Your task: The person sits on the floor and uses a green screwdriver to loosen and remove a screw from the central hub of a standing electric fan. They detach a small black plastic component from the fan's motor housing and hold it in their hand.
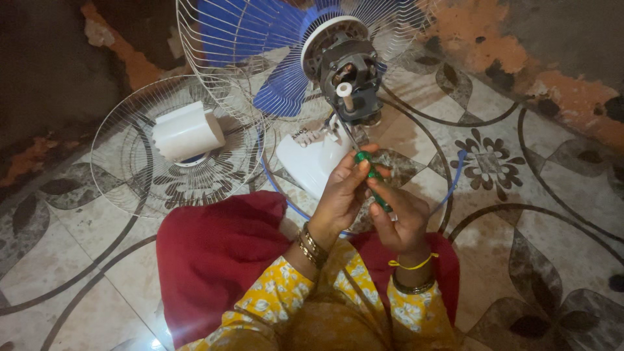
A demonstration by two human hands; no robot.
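Screwdriver (372, 179), green-handled, sits gripped in both your left hand (341, 195) and right hand (400, 221), its thin shaft reaching the bare fan motor (351, 78). Blue blades (260, 39) and a loose wire guard (175, 146) crowd the left; open tiled floor (552, 214) lies right.

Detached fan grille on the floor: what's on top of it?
A white motor cover lies on the grille, near its centre. A bit of blue shows beneath the cover; the grille's hub is otherwise hidden. Patterned floor tiles show through the wires.
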